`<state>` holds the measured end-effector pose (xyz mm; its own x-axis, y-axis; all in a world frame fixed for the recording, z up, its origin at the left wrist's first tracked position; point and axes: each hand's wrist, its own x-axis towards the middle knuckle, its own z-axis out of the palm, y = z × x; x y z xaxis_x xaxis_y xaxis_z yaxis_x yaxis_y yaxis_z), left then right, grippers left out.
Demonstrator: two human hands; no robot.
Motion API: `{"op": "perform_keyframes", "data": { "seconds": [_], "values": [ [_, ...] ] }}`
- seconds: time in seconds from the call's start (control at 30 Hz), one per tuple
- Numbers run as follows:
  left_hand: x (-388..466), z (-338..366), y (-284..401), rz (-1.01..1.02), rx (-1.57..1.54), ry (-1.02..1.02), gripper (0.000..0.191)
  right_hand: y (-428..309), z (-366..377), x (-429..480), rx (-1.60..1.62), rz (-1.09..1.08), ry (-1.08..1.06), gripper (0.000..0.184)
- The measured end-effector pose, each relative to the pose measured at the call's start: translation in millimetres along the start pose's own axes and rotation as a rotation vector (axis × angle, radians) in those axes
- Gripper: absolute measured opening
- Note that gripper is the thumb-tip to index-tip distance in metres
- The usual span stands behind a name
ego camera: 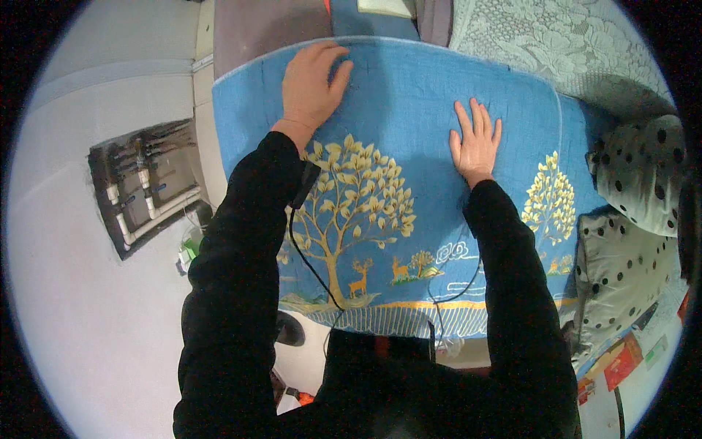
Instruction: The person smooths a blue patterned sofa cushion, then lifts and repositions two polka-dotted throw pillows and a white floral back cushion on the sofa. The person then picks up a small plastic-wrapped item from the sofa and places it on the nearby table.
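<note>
A blue cloth (422, 126), printed with yellow-leaved trees and deer, lies spread before me with a pale border along its curved far edge. My left hand (312, 82) is over the cloth near that edge, palm down, thumb apart and fingers slightly bent. I see nothing held in it, though its fingertips are partly hidden. Farther right and closer to me, my right hand (476, 142) rests flat on the blue fabric with its fingers spread. A small black device (305, 184) with a thin cable sits by my left sleeve.
Polka-dot cushions (620, 269) are at the right. Pale lace fabric (554, 38) covers a surface at the far right. White pipes (145, 192) run inside a wall recess on the left. Dark cables trail across the cloth's near part beside both arms.
</note>
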<state>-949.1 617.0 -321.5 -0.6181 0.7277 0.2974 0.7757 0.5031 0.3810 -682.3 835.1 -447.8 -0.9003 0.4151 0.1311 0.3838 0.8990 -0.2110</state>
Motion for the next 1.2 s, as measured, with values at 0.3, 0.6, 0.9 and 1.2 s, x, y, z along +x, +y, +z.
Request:
{"op": "perform_keyframes", "data": {
  "seconds": [0.3, 0.6, 0.9, 1.2],
  "values": [
    [73, 15, -23, -0.553, -0.064, -0.077, 0.050, 2, 4, 0, 0.008, 0.009, -0.009, 0.064],
    [116, 14, -37, -0.765, -0.258, -0.211, 0.067, 1, 4, -1, 0.016, 0.023, -0.038, 0.064],
    [149, 47, -33, -0.863, -0.904, -0.098, 0.071, 2, 4, -2, 0.058, 0.034, -0.057, 0.066],
    [147, 15, -31, -0.785, -0.779, -0.003, 0.058, 1, 5, -2, 0.069, 0.040, -0.064, 0.068]
  ]
}}
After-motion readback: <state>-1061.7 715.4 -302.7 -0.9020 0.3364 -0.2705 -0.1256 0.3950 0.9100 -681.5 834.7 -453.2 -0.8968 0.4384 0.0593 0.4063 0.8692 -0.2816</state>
